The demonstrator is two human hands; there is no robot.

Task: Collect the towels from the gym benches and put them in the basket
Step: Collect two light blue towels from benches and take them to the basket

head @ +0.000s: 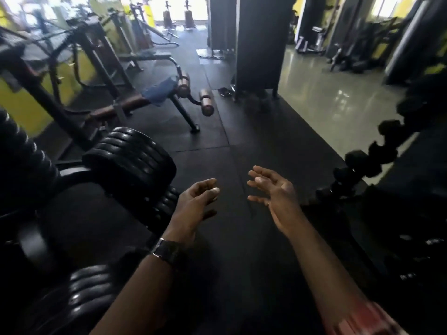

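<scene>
A blue towel [159, 89] lies draped over the raised end of a brown padded bench [116, 108] ahead on the left. A second bluish towel [147, 53] seems to lie on a farther bench behind it, blurred. My left hand [196, 201], with a dark watch on the wrist, is held out over the black floor mat, fingers loosely curled and holding nothing. My right hand [273, 189] is beside it, fingers spread and empty. Both hands are well short of the bench. No basket is in view.
Stacks of black weight plates [130, 153] stand close on my left. A rack of black dumbbells [377, 151] runs along the right. A dark pillar or machine [260, 42] stands ahead at centre. Brown roller pads [206, 102] stick out from the bench into the aisle.
</scene>
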